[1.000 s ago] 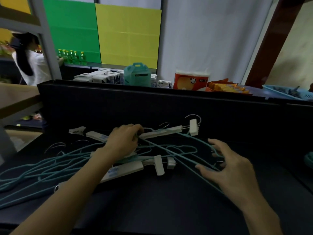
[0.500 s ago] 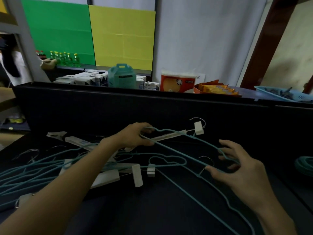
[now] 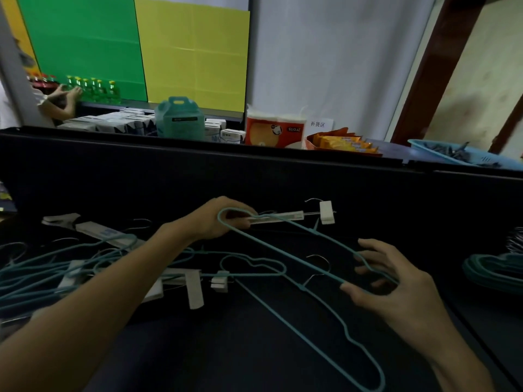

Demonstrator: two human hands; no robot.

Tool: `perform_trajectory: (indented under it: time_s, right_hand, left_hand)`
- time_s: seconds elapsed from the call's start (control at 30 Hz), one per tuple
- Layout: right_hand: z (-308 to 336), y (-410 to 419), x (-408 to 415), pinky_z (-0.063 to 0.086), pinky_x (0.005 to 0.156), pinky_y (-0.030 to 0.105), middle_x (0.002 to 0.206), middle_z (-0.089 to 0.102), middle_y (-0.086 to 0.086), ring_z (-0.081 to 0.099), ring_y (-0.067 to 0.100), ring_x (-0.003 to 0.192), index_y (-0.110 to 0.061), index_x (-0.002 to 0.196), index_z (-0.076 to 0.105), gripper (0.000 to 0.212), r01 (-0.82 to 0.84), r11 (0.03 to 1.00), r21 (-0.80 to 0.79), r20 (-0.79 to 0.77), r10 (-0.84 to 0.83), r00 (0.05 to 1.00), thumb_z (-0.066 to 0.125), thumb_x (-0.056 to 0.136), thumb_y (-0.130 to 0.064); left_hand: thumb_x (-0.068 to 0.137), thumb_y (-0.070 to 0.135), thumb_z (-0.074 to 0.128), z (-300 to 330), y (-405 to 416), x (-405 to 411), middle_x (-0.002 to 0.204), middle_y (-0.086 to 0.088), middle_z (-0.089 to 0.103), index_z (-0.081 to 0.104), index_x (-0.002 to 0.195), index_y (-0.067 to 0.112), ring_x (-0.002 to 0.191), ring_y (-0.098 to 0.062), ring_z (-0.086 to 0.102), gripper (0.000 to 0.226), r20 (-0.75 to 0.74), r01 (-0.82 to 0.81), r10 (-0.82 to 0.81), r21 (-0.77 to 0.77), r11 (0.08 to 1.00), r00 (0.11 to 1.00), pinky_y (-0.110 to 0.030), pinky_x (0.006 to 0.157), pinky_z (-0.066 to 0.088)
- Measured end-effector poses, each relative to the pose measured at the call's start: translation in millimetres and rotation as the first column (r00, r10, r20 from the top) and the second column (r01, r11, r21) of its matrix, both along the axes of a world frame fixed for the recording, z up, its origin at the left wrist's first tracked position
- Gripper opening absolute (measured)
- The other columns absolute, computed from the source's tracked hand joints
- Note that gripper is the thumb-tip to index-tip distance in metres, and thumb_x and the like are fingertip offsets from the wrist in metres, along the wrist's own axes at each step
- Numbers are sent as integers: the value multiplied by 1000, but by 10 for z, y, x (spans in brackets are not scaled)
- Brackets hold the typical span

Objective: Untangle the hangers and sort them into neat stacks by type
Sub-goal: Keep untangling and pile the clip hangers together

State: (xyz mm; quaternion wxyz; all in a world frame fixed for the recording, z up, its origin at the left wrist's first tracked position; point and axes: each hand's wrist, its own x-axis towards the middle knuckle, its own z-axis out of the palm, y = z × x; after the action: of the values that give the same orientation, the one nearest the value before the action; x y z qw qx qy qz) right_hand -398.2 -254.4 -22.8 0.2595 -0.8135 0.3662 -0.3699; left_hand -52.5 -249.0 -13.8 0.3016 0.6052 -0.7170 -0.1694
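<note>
— Which step are you on?

— You look to be pulling one teal wire hanger [image 3: 285,247] free of the tangle [image 3: 85,267]. Your left hand [image 3: 218,220] has its fingers curled round the hanger's looped end, up by the back wall [image 3: 254,179] of the dark tray, and seems also to press on the white clip hanger [image 3: 278,217] lying there. Your right hand [image 3: 396,281] is half open, thumb and fingertips closing lightly on the other end of the same wire, toward the tray's right side.

— How does it lie?

— Its long axis runs on a slant, from the far middle down to the near right. I cannot tell which way its hook points. A second teal hanger [image 3: 325,315] crosses beneath it and trails to the near edge.

— And next?

— I'd judge you must lift it clear of that lower wire, then carry it to the stack of teal hangers [image 3: 495,271] at the right edge. The mass at the left remains unsorted.
</note>
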Motion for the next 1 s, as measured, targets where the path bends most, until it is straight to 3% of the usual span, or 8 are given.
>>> perform_trajectory:
  time_s: [0.07,0.27,0.33,0.47,0.6,0.77,0.87,1.0]
  right_hand:
    - [-8,28,-56,46,77,16,114,55,-33,60,-7,99,-65,112,42,74,0,1000,10,-26,0,1000,66,45,-84]
    - [18,302,-127,41,87,20,114,52,-27,54,-11,104,-59,116,39,81,16,1000,24,-113,-13,994,87,54,-39]
    - [62,442,-155,40,89,19,111,57,-26,54,-10,105,-58,119,40,83,13,998,59,-106,-7,994,88,53,-40]
    - [135,759,-159,44,92,19,116,60,-23,55,-4,112,-52,124,47,87,14,996,86,-52,-9,999,81,46,-65]
    - [173,1087,-86,39,82,4,112,56,-29,47,-16,111,-54,124,41,81,48,994,94,-114,-37,993,86,60,-36]
    - [120,1504,-89,38,78,-1,119,50,-31,42,-20,112,-53,127,39,79,149,988,44,-178,-139,974,85,66,-32]
    - [77,1731,-140,37,89,6,124,43,-35,40,-20,112,-53,126,37,79,235,968,-88,-210,-248,946,84,67,-30]
    - [40,1941,-280,36,103,32,126,32,-40,37,-8,116,-55,128,28,84,315,930,-188,-230,-354,907,82,69,-28]
  left_hand:
    - [89,17,64,20,11,-11,99,9,69,66,118,14,89,-2,64,29,23,23,-22,-47,999,1000,-13,76,48]
    - [86,13,68,108,125,-56,108,7,68,64,116,22,100,-4,64,31,-14,62,-63,-95,994,998,-18,88,48]
    - [87,14,67,146,191,-58,103,14,67,64,112,27,97,-2,64,28,-37,77,-79,-65,995,996,-18,86,49]
    - [88,14,67,205,340,-61,105,10,66,64,111,31,98,-7,63,29,-13,77,-78,-74,994,997,-25,85,50]
    - [82,18,73,240,537,-36,111,11,62,65,116,28,105,-9,58,36,16,54,-52,-134,990,999,-21,88,43]
    - [81,17,74,206,800,-65,109,18,59,65,117,25,109,-6,55,38,13,112,-112,-191,975,994,-11,87,38]
    - [83,18,72,164,912,-94,107,17,62,64,115,28,104,-10,61,34,-50,202,-209,-114,973,977,-29,92,48]
    - [82,19,71,134,1016,-175,111,6,67,64,110,33,101,-11,64,32,-120,270,-277,-74,960,953,-37,93,52]
